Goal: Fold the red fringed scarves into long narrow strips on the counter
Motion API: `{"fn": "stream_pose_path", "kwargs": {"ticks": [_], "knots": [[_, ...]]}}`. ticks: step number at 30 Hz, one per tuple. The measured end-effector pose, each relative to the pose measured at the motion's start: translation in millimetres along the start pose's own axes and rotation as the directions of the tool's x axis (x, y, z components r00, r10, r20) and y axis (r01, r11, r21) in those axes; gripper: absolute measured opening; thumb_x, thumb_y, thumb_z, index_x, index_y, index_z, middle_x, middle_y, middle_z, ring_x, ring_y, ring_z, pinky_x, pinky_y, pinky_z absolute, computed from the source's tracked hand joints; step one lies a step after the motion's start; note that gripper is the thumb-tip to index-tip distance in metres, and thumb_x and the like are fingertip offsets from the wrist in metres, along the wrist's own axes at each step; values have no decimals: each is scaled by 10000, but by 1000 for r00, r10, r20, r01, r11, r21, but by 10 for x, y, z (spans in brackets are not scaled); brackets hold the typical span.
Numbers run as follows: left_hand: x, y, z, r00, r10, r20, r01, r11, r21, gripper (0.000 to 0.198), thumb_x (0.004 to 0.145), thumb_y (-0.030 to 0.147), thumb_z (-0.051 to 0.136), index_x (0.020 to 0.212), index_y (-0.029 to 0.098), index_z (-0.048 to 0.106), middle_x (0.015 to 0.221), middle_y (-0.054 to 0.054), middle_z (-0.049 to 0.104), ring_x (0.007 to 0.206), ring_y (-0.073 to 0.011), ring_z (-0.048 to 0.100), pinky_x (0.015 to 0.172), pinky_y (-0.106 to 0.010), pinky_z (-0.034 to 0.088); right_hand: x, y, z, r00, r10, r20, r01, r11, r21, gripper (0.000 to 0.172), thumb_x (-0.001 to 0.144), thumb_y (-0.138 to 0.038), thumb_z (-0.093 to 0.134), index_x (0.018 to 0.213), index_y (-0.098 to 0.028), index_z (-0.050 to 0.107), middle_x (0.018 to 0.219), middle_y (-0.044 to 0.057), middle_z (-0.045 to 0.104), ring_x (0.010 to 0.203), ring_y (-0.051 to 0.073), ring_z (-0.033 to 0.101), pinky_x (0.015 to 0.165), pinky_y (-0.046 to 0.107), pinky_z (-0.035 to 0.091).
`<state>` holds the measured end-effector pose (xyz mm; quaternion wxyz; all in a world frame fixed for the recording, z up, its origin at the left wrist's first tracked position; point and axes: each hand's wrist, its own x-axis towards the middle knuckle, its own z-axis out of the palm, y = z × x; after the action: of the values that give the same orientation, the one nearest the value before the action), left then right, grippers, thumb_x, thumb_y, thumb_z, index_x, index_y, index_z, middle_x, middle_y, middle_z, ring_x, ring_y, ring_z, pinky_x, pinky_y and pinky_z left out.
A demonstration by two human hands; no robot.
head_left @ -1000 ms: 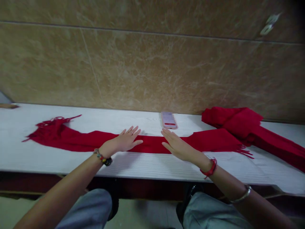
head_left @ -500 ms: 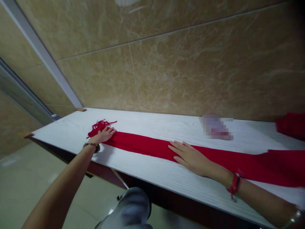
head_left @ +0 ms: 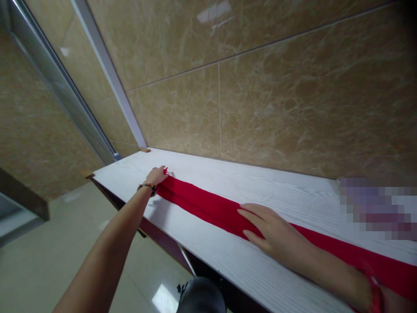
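A long red scarf (head_left: 202, 202) lies stretched along a white wood-grain tabletop. At its far left end my left hand (head_left: 157, 174) is closed around the fringe, with a few red threads poking out past the fingers. My right hand (head_left: 263, 224) rests palm down across the middle of the scarf, its fingers spread and laid on the cloth. Right of that hand, the scarf runs on under my forearm and out of view.
The white tabletop (head_left: 202, 243) stands against a tan marbled tile wall (head_left: 286, 117). A blurred-out item (head_left: 371, 208) lies at the back right. My knee (head_left: 202, 295) shows below the front edge, above a shiny tiled floor.
My left hand has closed over the fringe, which was spread out loose beside it. My right hand still lies on the scarf. The view has swung left and closer.
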<state>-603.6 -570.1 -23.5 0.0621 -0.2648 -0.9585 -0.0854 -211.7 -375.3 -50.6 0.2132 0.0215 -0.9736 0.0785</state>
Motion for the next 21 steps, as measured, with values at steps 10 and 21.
{"fn": "stream_pose_path", "kwargs": {"ticks": [10, 21], "knots": [[108, -194, -377, 986, -75, -148, 27, 954, -298, 423, 720, 289, 564, 1111, 130, 534, 934, -79, 645, 802, -187, 594, 696, -263, 452, 922, -515, 292, 961, 26, 275, 37, 974, -223, 238, 774, -43, 421, 862, -127, 626, 845, 114, 640, 803, 230, 589, 643, 312, 472], [-159, -236, -272, 998, -65, 5, 62, 920, -388, 788, 567, 245, 718, 1267, 122, 379, 1030, -132, 607, 842, -219, 586, 676, -284, 461, 814, -459, 369, 985, -4, 173, 52, 961, -270, 524, 766, 23, 373, 1262, -141, 417, 860, 103, 632, 789, 206, 587, 641, 292, 476]]}}
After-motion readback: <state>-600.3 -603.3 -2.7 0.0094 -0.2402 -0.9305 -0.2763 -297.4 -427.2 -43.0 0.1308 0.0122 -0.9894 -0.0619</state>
